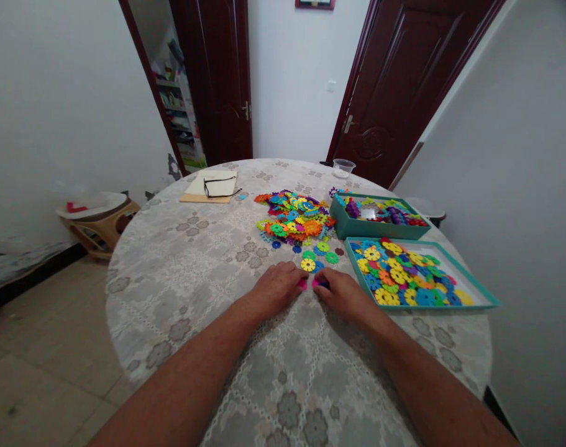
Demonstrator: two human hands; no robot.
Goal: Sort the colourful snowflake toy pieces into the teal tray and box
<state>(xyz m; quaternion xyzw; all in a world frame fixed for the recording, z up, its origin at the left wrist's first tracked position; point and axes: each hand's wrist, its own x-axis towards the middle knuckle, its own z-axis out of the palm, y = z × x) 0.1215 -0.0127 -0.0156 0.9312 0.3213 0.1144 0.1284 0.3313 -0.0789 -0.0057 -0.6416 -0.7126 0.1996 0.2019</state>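
My left hand rests low over the table with its fingers closed on a pink notched disc, only partly visible. Just to the right, my right hand pinches another pink disc, and a dark blue disc shows under its fingers. A small gap separates the two hands. Right beyond the fingertips lie a yellow notched disc and a few loose green and blue ones. Farther back is a big heap of mixed colourful discs.
A shallow teal tray of notched discs lies at the right. Behind it stands a deeper teal box full of pieces. Black-framed glasses rest on papers at the back left. A clear plastic bowl stands near the far edge.
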